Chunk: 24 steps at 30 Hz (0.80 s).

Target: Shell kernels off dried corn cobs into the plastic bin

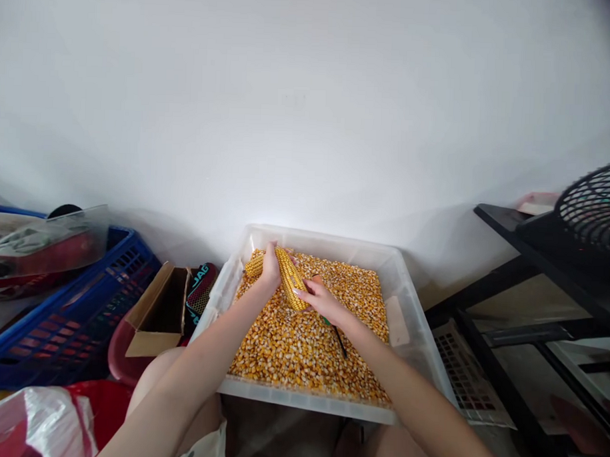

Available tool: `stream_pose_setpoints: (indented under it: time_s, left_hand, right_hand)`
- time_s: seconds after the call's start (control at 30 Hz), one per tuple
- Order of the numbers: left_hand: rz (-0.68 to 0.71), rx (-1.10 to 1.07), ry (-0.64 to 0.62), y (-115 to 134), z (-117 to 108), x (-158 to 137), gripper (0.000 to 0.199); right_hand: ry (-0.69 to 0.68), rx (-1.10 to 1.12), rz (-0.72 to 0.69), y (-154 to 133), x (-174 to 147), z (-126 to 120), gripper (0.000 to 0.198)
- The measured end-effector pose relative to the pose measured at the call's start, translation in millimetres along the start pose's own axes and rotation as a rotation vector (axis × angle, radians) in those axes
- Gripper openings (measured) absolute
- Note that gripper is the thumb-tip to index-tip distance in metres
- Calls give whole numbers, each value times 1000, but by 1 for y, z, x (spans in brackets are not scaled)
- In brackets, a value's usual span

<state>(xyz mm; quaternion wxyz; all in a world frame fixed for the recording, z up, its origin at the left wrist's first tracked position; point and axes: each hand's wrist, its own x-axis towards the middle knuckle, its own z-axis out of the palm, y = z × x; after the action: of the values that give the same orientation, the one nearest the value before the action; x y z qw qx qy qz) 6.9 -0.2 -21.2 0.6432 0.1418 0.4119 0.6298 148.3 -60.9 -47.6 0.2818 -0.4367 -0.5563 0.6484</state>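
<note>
Forearms (200, 358), in the head view, extend over a translucent bin (309, 402) of loose kernels (275, 354). Left hand (271, 266) grasps the upper part of a corn cob (289, 276), tilted above the kernels. Right hand (325, 302) touches its lower end; whether it also grips the dark-shafted tool (340, 342) beneath cannot be determined.

Across the back, a plain white wall (309, 109). At far left, a blue slatted basket (84, 331), heaped full, with a tilted clear sheet (87, 237) on top. Just beside it, an open cardboard box (146, 299) overlapping a reddish basin (119, 347), and next to that a dark pouch (203, 288) with teal lettering. Lower down, a crumpled white-and-red plastic bag (43, 419). At right, a black rack (508, 224), a round black mesh object (599, 202), and a pale lattice crate (470, 377) near the floor.
</note>
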Motion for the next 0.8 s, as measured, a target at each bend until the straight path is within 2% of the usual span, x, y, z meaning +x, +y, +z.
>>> stream_pose_setpoints:
  time_s: [0.2,0.33,0.5,0.6,0.7,0.8]
  left_hand:
    - [120,27,42,1,7,-4,36]
    - [136,34,23,0,9,-6,35]
    - [98,31,29,-3,7,-5,36]
    - [78,25,42,-4,6,-4,37]
    - [70,34,43,-4,7,-3,37]
    - [84,3,45,0,7,-1,36]
  right_hand:
    - [78,-151,-90,9,7,0,45]
    - [149,-253,-168,13,10,-1,45]
    - [144,-167,-61,8,6,7,48]
    - [172,-212,-50,6,3,10,51]
    - [222,-273,-124,7,6,7,50]
    - [244,-237,-227,5,12,-3,49]
